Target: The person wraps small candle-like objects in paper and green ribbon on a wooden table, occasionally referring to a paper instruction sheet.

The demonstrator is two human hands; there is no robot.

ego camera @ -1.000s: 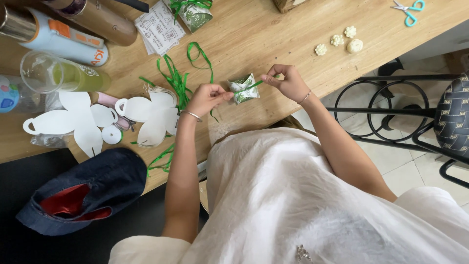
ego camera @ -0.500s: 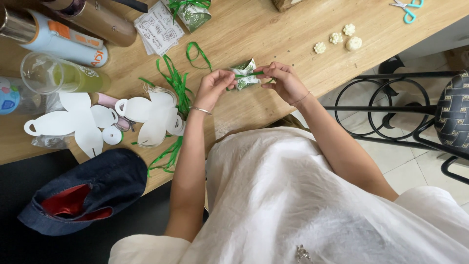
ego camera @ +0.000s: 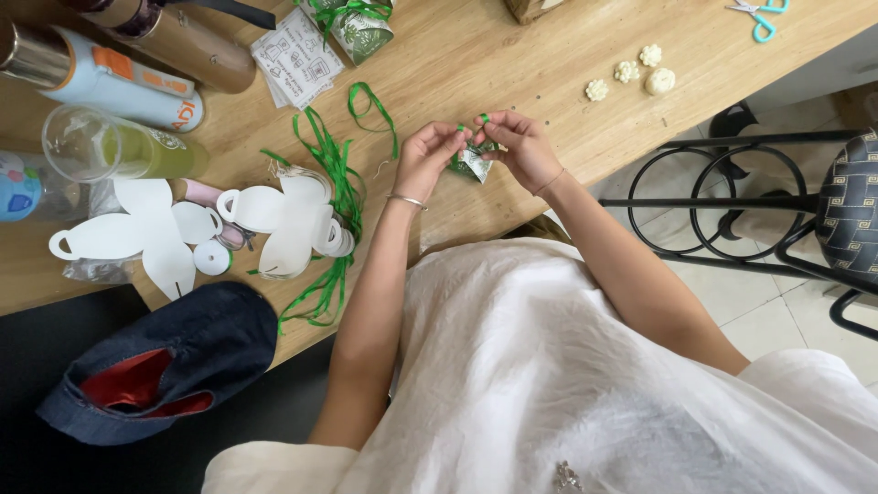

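My left hand and my right hand meet over a small green-and-white patterned gift box held just above the wooden table. Both hands pinch a thin green ribbon at the top of the box, fingertips close together. The box is largely hidden behind my fingers. Loose green ribbon strands lie on the table left of my left hand.
White paper cut-outs, a clear cup, bottles, printed cards and a finished ribboned box lie at left. Small cream flowers and teal scissors sit at right. A denim bag and a metal stool flank me.
Both hands have closed in over the gift box and lifted it slightly farther up the table; the ribbon that was stretched sideways is now pinched at the box's top.
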